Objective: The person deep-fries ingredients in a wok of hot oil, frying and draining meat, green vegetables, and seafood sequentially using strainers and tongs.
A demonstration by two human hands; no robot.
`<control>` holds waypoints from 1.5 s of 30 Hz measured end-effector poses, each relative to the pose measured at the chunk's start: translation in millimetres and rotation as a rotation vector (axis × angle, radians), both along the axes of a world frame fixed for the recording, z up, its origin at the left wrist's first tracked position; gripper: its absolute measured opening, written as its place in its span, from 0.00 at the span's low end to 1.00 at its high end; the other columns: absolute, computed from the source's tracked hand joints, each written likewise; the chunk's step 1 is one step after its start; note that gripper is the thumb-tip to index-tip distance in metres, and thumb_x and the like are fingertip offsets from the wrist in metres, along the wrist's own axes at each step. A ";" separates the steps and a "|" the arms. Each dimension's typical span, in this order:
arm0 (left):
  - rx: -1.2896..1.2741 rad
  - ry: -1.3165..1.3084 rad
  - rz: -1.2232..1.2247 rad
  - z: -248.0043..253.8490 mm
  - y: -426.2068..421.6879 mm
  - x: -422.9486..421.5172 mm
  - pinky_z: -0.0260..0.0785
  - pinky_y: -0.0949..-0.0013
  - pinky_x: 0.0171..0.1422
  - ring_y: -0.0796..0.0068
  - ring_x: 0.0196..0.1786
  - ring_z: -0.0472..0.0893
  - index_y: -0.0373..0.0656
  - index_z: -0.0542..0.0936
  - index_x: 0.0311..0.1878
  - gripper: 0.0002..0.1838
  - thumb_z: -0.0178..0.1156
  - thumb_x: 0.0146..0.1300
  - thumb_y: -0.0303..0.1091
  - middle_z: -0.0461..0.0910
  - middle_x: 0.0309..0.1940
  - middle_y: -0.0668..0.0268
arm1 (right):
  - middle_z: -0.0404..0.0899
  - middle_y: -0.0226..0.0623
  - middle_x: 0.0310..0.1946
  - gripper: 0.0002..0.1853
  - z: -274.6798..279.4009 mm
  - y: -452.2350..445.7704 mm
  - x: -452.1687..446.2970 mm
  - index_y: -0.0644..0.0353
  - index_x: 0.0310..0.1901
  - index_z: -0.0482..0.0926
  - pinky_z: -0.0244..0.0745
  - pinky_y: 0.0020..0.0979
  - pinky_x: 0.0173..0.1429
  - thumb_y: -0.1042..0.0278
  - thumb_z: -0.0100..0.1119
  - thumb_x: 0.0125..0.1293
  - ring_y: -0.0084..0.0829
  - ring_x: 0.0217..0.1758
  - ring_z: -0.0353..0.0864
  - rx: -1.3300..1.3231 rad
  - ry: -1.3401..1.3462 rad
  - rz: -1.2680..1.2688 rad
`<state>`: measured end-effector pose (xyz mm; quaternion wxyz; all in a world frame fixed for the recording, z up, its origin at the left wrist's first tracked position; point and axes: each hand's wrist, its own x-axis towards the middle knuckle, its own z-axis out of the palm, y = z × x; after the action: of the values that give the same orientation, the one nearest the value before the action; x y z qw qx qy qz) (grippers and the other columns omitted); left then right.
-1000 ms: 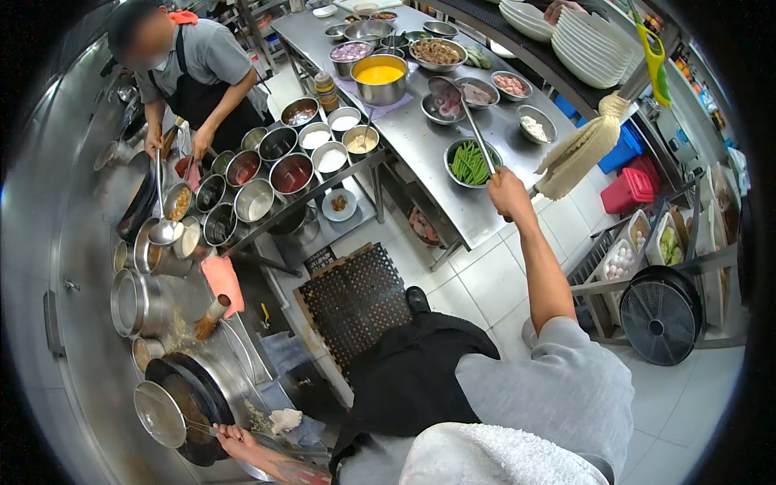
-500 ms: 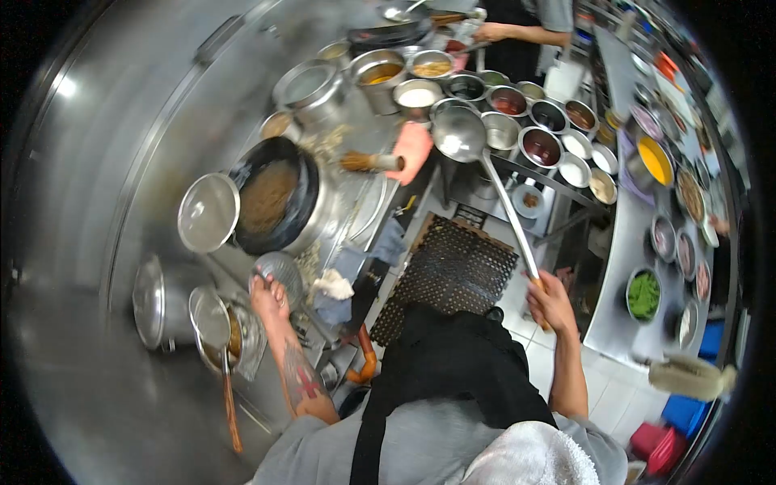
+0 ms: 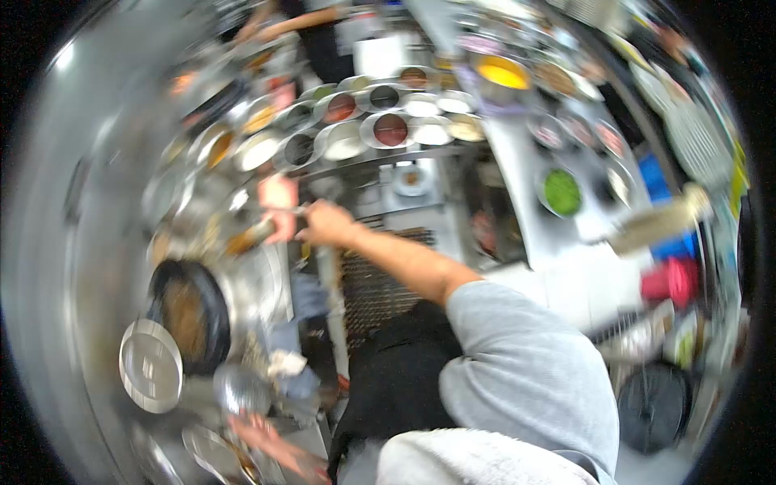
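Motion blurs the view. My right hand (image 3: 327, 224) reaches forward, its fingers closed round the handle of a ladle; the bowl of the ladle is too smeared to make out. Just beyond lie a pink cloth (image 3: 279, 194) and a brush (image 3: 249, 237). Low on the left, my left hand (image 3: 257, 432) is beside a round metal skimmer (image 3: 242, 390); its grip is too blurred to read. A black wok (image 3: 218, 319) with brown contents stands on the stove, with a round strainer (image 3: 151, 365) at its edge.
Containers of sauces and powders (image 3: 390, 129) line the far counter. A co-worker (image 3: 323, 36) stands behind them. On the right steel table (image 3: 529, 226) are a bowl of green vegetables (image 3: 561, 192) and a pot of yellow liquid (image 3: 501, 74). A fan (image 3: 655, 406) is at lower right.
The view has swung about. My right hand has moved from the steel table side to near the pink cloth, with the ladle. My left hand appears below the skimmer it was touching.
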<state>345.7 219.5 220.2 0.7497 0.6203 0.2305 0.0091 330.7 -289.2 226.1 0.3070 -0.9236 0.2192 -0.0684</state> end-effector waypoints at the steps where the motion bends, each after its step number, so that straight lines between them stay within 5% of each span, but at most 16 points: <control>1: 0.047 -0.037 0.016 16.8 -14.9 -15.8 0.43 0.78 0.12 0.84 0.13 0.56 0.30 0.69 0.54 0.30 0.48 0.68 0.54 0.57 0.12 0.74 | 0.76 0.53 0.48 0.31 -28.6 2.1 -16.9 0.69 0.51 0.74 0.69 0.43 0.60 0.51 0.64 0.54 0.50 0.54 0.75 0.016 -0.192 -0.075; 4: 0.119 -0.145 0.000 -3.7 -21.0 10.6 0.40 0.78 0.13 0.85 0.12 0.52 0.37 0.71 0.46 0.22 0.44 0.70 0.50 0.54 0.12 0.76 | 0.75 0.55 0.50 0.31 -25.9 -47.4 -112.4 0.69 0.54 0.72 0.68 0.42 0.61 0.54 0.63 0.55 0.49 0.56 0.74 0.093 -0.226 -0.309; 8: 0.128 -0.139 -0.037 -2.3 -57.1 28.6 0.42 0.78 0.14 0.85 0.13 0.53 0.36 0.71 0.49 0.23 0.45 0.70 0.50 0.56 0.13 0.75 | 0.78 0.55 0.42 0.24 23.9 -143.2 -301.3 0.68 0.49 0.75 0.72 0.42 0.54 0.58 0.61 0.56 0.51 0.48 0.77 0.129 -0.230 -1.257; 11: 0.128 -0.135 -0.052 0.9 -71.6 41.1 0.44 0.79 0.15 0.84 0.13 0.53 0.35 0.71 0.51 0.24 0.46 0.69 0.50 0.58 0.14 0.74 | 0.77 0.59 0.39 0.21 -23.5 -211.3 -455.2 0.72 0.42 0.74 0.74 0.45 0.44 0.58 0.58 0.58 0.48 0.41 0.79 -0.751 0.112 -1.795; 13: 0.116 -0.146 -0.073 0.7 -80.8 53.9 0.45 0.79 0.16 0.84 0.14 0.54 0.35 0.71 0.52 0.25 0.47 0.68 0.50 0.59 0.15 0.73 | 0.76 0.54 0.39 0.22 -32.0 -225.1 -533.5 0.73 0.45 0.70 0.79 0.39 0.38 0.61 0.57 0.58 0.42 0.34 0.78 0.556 -0.032 -1.581; 14: 0.110 -0.150 -0.085 1.2 -83.6 59.8 0.46 0.80 0.16 0.84 0.14 0.54 0.35 0.70 0.52 0.25 0.47 0.68 0.50 0.59 0.15 0.73 | 0.76 0.54 0.39 0.22 -45.0 -230.6 -539.4 0.73 0.45 0.70 0.79 0.39 0.38 0.61 0.57 0.58 0.42 0.34 0.78 0.551 -0.035 -1.585; 16: 0.074 -0.157 -0.134 -5.9 -84.1 80.0 0.47 0.80 0.17 0.84 0.14 0.55 0.34 0.70 0.53 0.26 0.48 0.68 0.50 0.60 0.16 0.73 | 0.75 0.46 0.38 0.24 -98.3 -231.5 -534.6 0.72 0.51 0.67 0.80 0.33 0.33 0.63 0.57 0.59 0.33 0.32 0.77 0.995 -0.714 -1.540; 20: 0.362 -0.184 -0.100 38.0 -123.3 12.0 0.55 0.79 0.26 0.84 0.23 0.65 0.42 0.77 0.52 0.28 0.48 0.64 0.57 0.71 0.25 0.72 | 0.78 0.40 0.38 0.20 -57.6 -220.9 -432.2 0.65 0.51 0.70 0.77 0.30 0.30 0.63 0.56 0.60 0.29 0.32 0.78 0.598 -0.212 -1.236; 22: 0.195 0.218 -0.083 9.9 -76.7 46.0 0.52 0.80 0.17 0.81 0.18 0.65 0.45 0.73 0.53 0.22 0.49 0.66 0.51 0.76 0.29 0.64 | 0.80 0.38 0.33 0.15 -45.8 -191.2 -373.5 0.63 0.46 0.75 0.74 0.27 0.27 0.64 0.54 0.61 0.26 0.28 0.78 0.627 -0.299 -1.132; 23: 0.051 -0.085 0.078 -14.7 -65.0 45.2 0.51 0.78 0.14 0.81 0.14 0.64 0.48 0.69 0.58 0.22 0.50 0.66 0.49 0.77 0.29 0.60 | 0.80 0.37 0.29 0.13 -35.4 -170.7 -321.3 0.64 0.44 0.76 0.71 0.25 0.23 0.66 0.54 0.60 0.24 0.23 0.77 0.661 -0.243 -0.951; 25: 0.071 -0.021 0.013 6.4 -74.5 27.7 0.51 0.79 0.14 0.82 0.13 0.63 0.49 0.68 0.56 0.14 0.47 0.71 0.41 0.76 0.26 0.59 | 0.80 0.37 0.28 0.13 -61.7 -153.3 -249.9 0.64 0.45 0.78 0.70 0.26 0.19 0.71 0.52 0.59 0.25 0.24 0.78 0.753 -0.141 -0.722; 29: 0.064 -0.087 -0.219 19.1 -57.7 17.1 0.47 0.81 0.13 0.87 0.13 0.59 0.48 0.69 0.56 0.14 0.45 0.73 0.41 0.72 0.21 0.66 | 0.79 0.46 0.24 0.14 -73.2 -90.0 -66.1 0.68 0.35 0.80 0.73 0.34 0.24 0.63 0.54 0.55 0.32 0.28 0.82 0.234 -0.048 -0.219; 33: 0.045 -0.118 -0.279 44.1 -70.1 -3.2 0.46 0.82 0.13 0.89 0.12 0.58 0.46 0.71 0.52 0.13 0.45 0.73 0.42 0.71 0.20 0.68 | 0.81 0.49 0.24 0.17 65.2 30.5 89.5 0.70 0.37 0.81 0.78 0.36 0.32 0.62 0.54 0.54 0.41 0.21 0.81 0.115 -0.070 0.078; 36: -0.032 -0.070 -0.375 47.9 -71.3 -9.1 0.47 0.81 0.13 0.87 0.12 0.57 0.45 0.70 0.52 0.13 0.45 0.73 0.41 0.71 0.21 0.66 | 0.80 0.58 0.39 0.14 135.0 112.3 161.4 0.69 0.35 0.81 0.76 0.42 0.51 0.67 0.54 0.53 0.49 0.48 0.81 0.040 0.007 0.160; 42: -0.291 0.037 -0.306 52.3 -47.4 6.3 0.49 0.81 0.14 0.85 0.14 0.59 0.45 0.67 0.52 0.12 0.46 0.72 0.39 0.72 0.25 0.61 | 0.81 0.58 0.33 0.11 141.3 126.6 190.1 0.68 0.31 0.82 0.79 0.43 0.45 0.72 0.51 0.56 0.50 0.41 0.83 -0.291 -0.218 0.087; 45: -0.490 0.074 -0.350 20.9 -7.1 49.7 0.50 0.81 0.14 0.85 0.15 0.59 0.45 0.65 0.50 0.09 0.47 0.71 0.37 0.72 0.29 0.59 | 0.81 0.56 0.36 0.12 133.3 91.5 144.3 0.68 0.33 0.82 0.78 0.43 0.47 0.69 0.52 0.54 0.48 0.43 0.83 -0.198 0.058 0.121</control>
<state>395.5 212.4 241.1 0.8584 0.4511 0.1426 -0.1985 475.0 -197.7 359.4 0.2113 -0.9625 0.1640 -0.0443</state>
